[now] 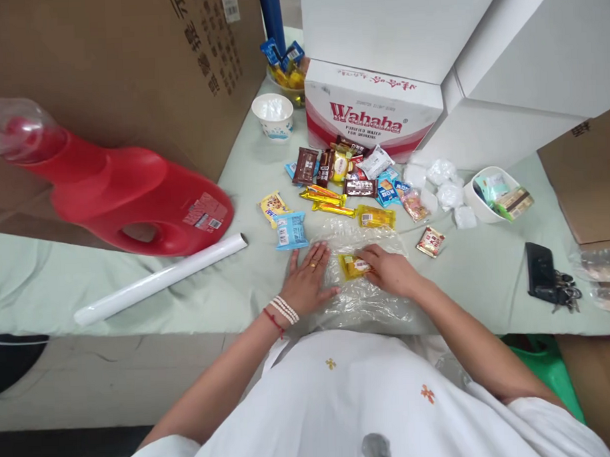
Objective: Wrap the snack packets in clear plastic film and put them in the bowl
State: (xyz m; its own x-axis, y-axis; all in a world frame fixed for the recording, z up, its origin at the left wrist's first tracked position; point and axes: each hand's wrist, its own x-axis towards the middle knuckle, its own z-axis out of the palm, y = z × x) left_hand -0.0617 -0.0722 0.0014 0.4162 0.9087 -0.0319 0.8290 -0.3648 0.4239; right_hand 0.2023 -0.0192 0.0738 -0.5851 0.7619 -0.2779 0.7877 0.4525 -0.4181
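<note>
My left hand [307, 278] lies flat with fingers spread on the left edge of a clear plastic bag [367, 296] spread on the pale green table cover. My right hand [389, 269] rests on the bag with fingers curled on a small yellow snack packet [352, 265], which seems to be inside the bag. Beyond the bag lies a scatter of wrapped snacks [343, 180]: brown, yellow, blue and silver packets. A blue packet [291, 230] and a yellow biscuit packet [273, 206] lie just left of the bag. A small red packet [430, 241] lies to its right.
A red detergent jug [118, 195] lies on its side at left, with a white paper roll [161, 279] in front. A Wahaha carton [373, 109], a paper cup [274, 116], a white bowl [484, 199], a black phone [540, 268] with keys, and cardboard boxes surround the area.
</note>
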